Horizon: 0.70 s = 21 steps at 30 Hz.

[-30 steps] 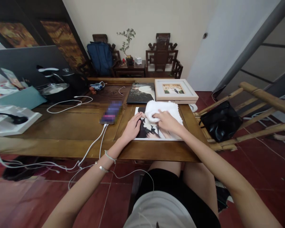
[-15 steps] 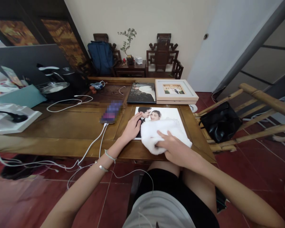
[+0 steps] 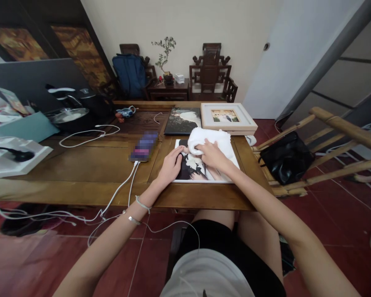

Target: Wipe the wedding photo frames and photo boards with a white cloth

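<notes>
A wedding photo panel [image 3: 194, 170] lies flat on the wooden table [image 3: 89, 165] in front of me. My left hand [image 3: 170, 165] rests along its left edge with the fingers stretched out. Over the upper part of the panel, my right hand [image 3: 214, 156] presses a folded white towel [image 3: 218, 137], its fingers gripping the fluffy cloth. The towel hides the top of the picture, and part of the panel's right side is under my right hand and forearm.
Behind the panel lie a dark photo album [image 3: 183, 120] and a white-framed picture [image 3: 228, 117]. A charging phone [image 3: 144, 147] with white cables sits to the left. A power strip [image 3: 21, 159], a kettle [image 3: 91, 103] and a pot [image 3: 71, 117] stand further left. A bamboo chair [image 3: 343, 128] holds a black bag [image 3: 286, 159].
My right hand has pushed the white towel away from me, from the lower part of the panel to its top. My left hand has stayed at the left edge.
</notes>
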Each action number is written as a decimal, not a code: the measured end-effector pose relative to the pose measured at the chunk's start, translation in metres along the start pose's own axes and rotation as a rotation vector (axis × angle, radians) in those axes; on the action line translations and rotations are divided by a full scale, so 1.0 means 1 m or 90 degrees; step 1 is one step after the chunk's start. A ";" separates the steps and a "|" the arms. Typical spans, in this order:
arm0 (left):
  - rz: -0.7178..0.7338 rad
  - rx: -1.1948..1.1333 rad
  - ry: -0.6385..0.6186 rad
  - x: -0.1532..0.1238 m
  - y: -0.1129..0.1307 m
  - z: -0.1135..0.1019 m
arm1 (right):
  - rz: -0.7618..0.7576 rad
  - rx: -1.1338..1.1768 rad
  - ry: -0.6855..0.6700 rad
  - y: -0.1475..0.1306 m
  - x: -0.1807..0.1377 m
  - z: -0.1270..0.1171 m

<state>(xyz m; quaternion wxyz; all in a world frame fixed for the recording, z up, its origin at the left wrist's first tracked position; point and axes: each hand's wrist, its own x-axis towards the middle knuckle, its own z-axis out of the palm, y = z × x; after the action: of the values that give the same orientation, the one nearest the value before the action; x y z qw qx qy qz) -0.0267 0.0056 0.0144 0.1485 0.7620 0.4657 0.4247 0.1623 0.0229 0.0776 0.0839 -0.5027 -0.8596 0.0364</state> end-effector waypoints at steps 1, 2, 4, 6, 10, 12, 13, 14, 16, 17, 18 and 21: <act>0.002 -0.009 0.026 0.000 0.002 -0.001 | -0.005 -0.010 -0.001 -0.007 -0.001 0.003; 0.002 -0.022 0.052 0.000 0.004 -0.002 | -0.018 -0.016 -0.004 -0.015 -0.003 0.005; -0.010 -0.060 0.100 0.000 0.006 -0.004 | -0.070 -0.015 -0.010 -0.031 -0.012 0.008; -0.041 -0.106 0.136 0.000 0.005 -0.005 | -0.145 -0.006 -0.029 -0.044 -0.025 0.010; -0.075 -0.144 0.158 0.001 0.003 -0.005 | -0.261 0.021 -0.084 -0.050 -0.061 0.009; -0.054 -0.109 0.128 0.001 0.004 -0.005 | -0.286 0.039 -0.099 -0.044 -0.080 0.004; -0.037 -0.083 0.103 0.001 0.005 -0.004 | -0.284 0.049 -0.109 -0.040 -0.089 0.000; -0.021 -0.055 0.075 0.000 0.006 -0.004 | -0.274 0.059 -0.122 -0.035 -0.097 -0.005; -0.006 -0.008 0.022 0.000 0.007 -0.002 | -0.233 0.078 -0.153 -0.025 -0.110 -0.015; -0.010 0.012 0.004 -0.001 0.006 -0.001 | -0.208 0.083 -0.164 -0.018 -0.114 -0.019; -0.018 0.028 -0.007 -0.001 0.006 0.000 | -0.185 0.085 -0.168 -0.011 -0.117 -0.022; -0.027 0.054 -0.023 -0.001 0.003 0.002 | -0.120 0.064 -0.151 0.013 -0.114 -0.027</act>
<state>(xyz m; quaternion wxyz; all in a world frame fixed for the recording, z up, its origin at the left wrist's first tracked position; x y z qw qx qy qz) -0.0233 0.0036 0.0144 0.1338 0.7652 0.4964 0.3874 0.2330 -0.0708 0.0895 0.0102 -0.4072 -0.9039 0.1308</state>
